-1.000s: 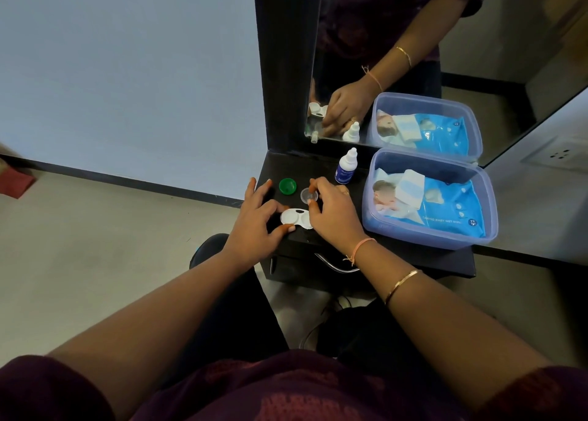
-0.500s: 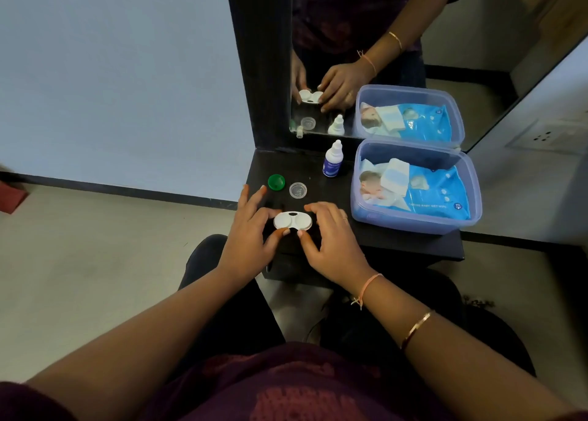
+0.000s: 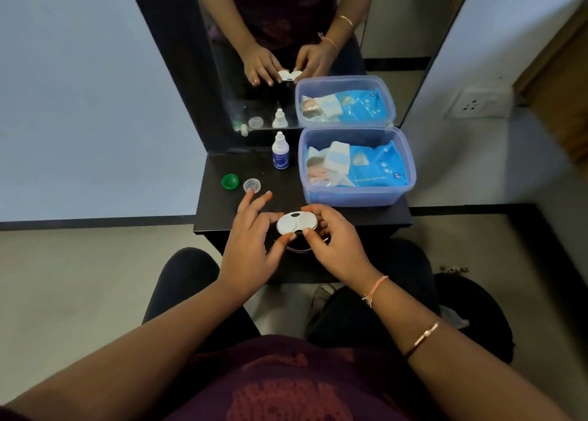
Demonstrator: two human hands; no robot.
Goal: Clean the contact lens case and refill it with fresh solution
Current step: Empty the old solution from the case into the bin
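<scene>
The white two-well contact lens case (image 3: 294, 223) is lifted just above the front edge of the black table (image 3: 222, 210), its flat side up. My left hand (image 3: 254, 242) pinches its left end with thumb and forefinger. My right hand (image 3: 331, 239) grips its right end. Both caps lie on the table at the left: a green cap (image 3: 229, 181) and a clear cap (image 3: 252, 185). A small white solution bottle (image 3: 280, 151) with a blue label stands upright near the mirror.
A translucent blue plastic tub (image 3: 356, 194) holding a blue pack of wet wipes (image 3: 372, 169) fills the table's right side. A mirror (image 3: 318, 54) in a black frame rises behind the table. A wall socket (image 3: 477, 104) sits at the right. My knees are below the table edge.
My right hand left the clear cap on the table and came to the case. Both hands lifted the case off the table and drew it towards me.
</scene>
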